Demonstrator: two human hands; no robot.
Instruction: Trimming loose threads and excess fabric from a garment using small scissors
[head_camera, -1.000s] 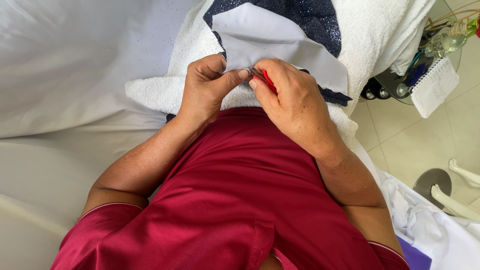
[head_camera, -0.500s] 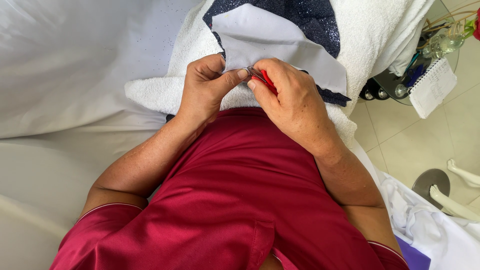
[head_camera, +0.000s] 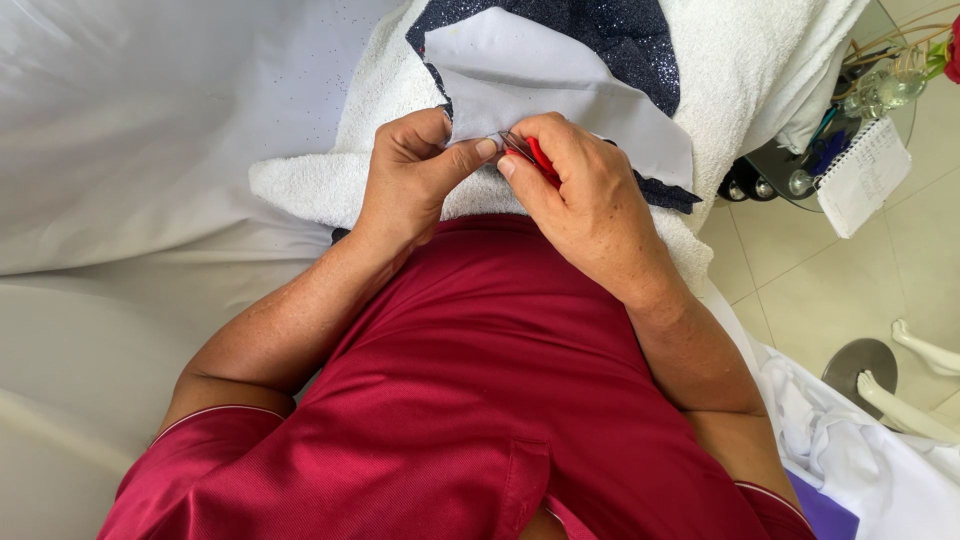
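Note:
A piece of white fabric (head_camera: 540, 80) lies over dark blue glittery cloth (head_camera: 620, 35) on a white towel (head_camera: 720, 60) in front of me. My left hand (head_camera: 410, 175) pinches the near edge of the white fabric between thumb and fingers. Right beside it, my right hand (head_camera: 585, 195) is closed on a small red-handled tool (head_camera: 535, 158) whose metal tip meets the fabric edge at my left thumb. Most of the tool is hidden inside my fingers.
A white sheet (head_camera: 150, 130) covers the surface at left. At right, a small glass table (head_camera: 800, 170) holds a spiral notepad (head_camera: 865, 178), a glass vase (head_camera: 890, 85) and small items. A mannequin's foot (head_camera: 900, 400) on a round stand rests on the tiled floor.

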